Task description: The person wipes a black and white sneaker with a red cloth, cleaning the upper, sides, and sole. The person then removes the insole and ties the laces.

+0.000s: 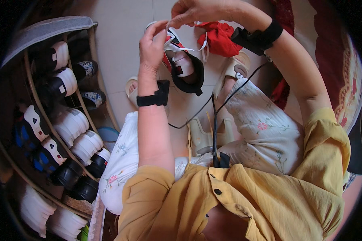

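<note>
A black, red and white sneaker (188, 76) lies on the floor in front of me, its opening toward me. A loose white shoelace (195, 49) trails from its front to the right. Over the toe end, my left hand (152, 46) pinches a lace end between thumb and fingers. My right hand (189, 12) reaches across from the right, its fingers closed on the same lace close to the left fingertips. The hands partly hide the sneaker's toe. A crumpled red cloth (219, 39) lies right of the sneaker.
A shoe rack (93, 76) full of shoes stands at my left, with a grey padded top (48, 34). My sandalled feet (234, 72) flank the sneaker. A black cable (245, 82) hangs across my lap. Red patterned fabric (336, 60) drapes at the right.
</note>
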`<state>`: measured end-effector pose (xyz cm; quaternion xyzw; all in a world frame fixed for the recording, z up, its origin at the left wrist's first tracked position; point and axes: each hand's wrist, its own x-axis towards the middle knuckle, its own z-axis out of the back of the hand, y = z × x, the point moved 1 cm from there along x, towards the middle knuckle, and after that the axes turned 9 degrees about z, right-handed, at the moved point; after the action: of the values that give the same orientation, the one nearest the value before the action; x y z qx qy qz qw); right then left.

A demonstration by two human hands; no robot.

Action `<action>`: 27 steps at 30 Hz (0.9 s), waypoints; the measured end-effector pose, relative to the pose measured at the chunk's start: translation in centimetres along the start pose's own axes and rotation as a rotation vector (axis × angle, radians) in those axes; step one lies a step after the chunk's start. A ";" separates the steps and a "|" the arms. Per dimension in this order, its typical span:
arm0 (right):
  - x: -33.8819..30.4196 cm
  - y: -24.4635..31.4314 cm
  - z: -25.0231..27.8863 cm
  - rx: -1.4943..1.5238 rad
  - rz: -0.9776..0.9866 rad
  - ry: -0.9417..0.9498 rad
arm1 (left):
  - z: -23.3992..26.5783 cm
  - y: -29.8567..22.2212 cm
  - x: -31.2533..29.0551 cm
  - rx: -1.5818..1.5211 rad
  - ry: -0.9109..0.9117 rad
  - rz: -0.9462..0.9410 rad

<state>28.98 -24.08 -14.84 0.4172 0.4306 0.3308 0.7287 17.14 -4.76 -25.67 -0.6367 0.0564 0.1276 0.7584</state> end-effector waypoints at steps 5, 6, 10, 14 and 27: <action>-1.0 1.0 2.9 -0.081 -0.026 -0.106 | 2.8 -5.0 0.5 -0.130 0.125 0.073; -1.2 0.5 3.7 -0.091 -0.037 -0.126 | 3.9 -4.9 0.7 -0.171 0.025 0.207; -3.0 -2.3 5.1 0.059 0.033 -0.198 | 6.2 -2.2 0.1 -0.249 -0.271 0.370; -4.0 -4.8 4.0 -0.018 -0.133 -0.171 | 5.8 0.1 0.3 -0.137 -0.428 0.363; -4.4 -6.0 3.1 -0.024 -0.163 -0.182 | 7.2 0.2 0.3 0.316 -0.792 0.090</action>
<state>30.66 -31.39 -17.74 0.4003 0.3911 0.2364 0.7943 16.86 2.36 -24.67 -0.4114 -0.1927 0.3849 0.8034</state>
